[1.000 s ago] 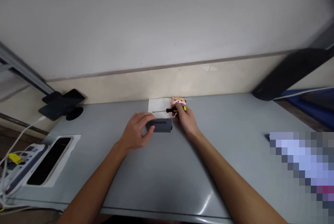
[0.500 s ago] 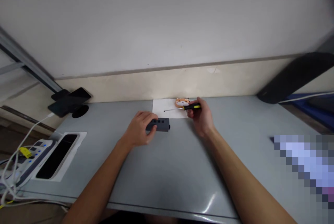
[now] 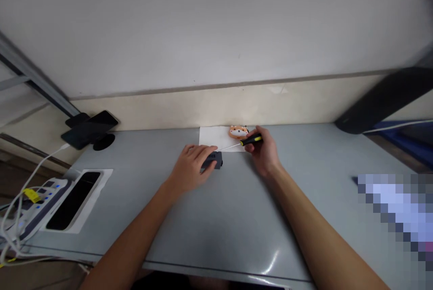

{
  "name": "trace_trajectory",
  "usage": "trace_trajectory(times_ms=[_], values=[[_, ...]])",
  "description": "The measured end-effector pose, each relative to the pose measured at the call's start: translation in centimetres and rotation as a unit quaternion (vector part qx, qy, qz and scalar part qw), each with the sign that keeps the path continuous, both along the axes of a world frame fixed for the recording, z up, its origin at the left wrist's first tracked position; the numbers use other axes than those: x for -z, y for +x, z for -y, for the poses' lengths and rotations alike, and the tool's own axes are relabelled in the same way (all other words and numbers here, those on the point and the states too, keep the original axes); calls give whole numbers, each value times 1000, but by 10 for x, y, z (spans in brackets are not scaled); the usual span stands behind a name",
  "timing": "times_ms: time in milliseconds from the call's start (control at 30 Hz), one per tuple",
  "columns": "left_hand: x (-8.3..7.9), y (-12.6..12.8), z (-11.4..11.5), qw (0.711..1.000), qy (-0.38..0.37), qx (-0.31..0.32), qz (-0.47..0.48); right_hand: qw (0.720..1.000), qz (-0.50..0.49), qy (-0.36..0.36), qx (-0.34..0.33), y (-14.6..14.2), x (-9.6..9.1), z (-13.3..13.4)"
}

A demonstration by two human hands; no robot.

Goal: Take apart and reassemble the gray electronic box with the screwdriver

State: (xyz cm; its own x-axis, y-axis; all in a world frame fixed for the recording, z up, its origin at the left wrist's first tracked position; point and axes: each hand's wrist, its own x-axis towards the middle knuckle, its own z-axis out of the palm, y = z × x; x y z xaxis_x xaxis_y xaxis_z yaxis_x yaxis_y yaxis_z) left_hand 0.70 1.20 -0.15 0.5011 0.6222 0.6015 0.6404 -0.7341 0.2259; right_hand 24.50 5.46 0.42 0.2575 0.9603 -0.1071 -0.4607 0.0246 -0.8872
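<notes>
Near the middle of the frame, my left hand (image 3: 192, 167) grips a dark grey slotted box (image 3: 218, 160), thumb on its near side and fingers over the top, so much of its left part is hidden under them. The box sits on the grey table (image 3: 223, 222), its small black knob facing right. Just right of centre, my right hand (image 3: 264, 151) pinches a black and yellow screwdriver (image 3: 251, 140) by the handle, the thin shaft slanting down to the left. The tip ends by my left fingertips at the box's upper edge; I cannot tell whether it touches. Behind the box lies a white sheet (image 3: 213, 135), with an orange animal-faced piece (image 3: 238, 131) at its right end, just beside my right fingers. At the left of the frame a dark phone (image 3: 94, 128) leans on a stand, and below it, lower left, a second phone (image 3: 72, 202) lies beside a power strip (image 3: 50, 204). A black cylinder (image 3: 382, 98) slants at the right.
</notes>
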Motion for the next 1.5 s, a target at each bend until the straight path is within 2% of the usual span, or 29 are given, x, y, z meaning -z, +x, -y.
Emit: trace_trajectory(times_ms=[433, 700, 1067, 1500], values=[[2, 1, -2, 999, 43, 7, -5, 1000, -10, -4, 7, 2, 4, -2], [-4, 4, 2, 1000, 7, 7, 22, 999, -33, -10, 20, 6, 4, -5], [-2, 8, 3, 999, 0, 29, 30, 999, -25, 3, 20, 10, 24, -14], [4, 15, 7, 999, 43, 21, -24, 995, -87, 12, 39, 14, 20, -13]])
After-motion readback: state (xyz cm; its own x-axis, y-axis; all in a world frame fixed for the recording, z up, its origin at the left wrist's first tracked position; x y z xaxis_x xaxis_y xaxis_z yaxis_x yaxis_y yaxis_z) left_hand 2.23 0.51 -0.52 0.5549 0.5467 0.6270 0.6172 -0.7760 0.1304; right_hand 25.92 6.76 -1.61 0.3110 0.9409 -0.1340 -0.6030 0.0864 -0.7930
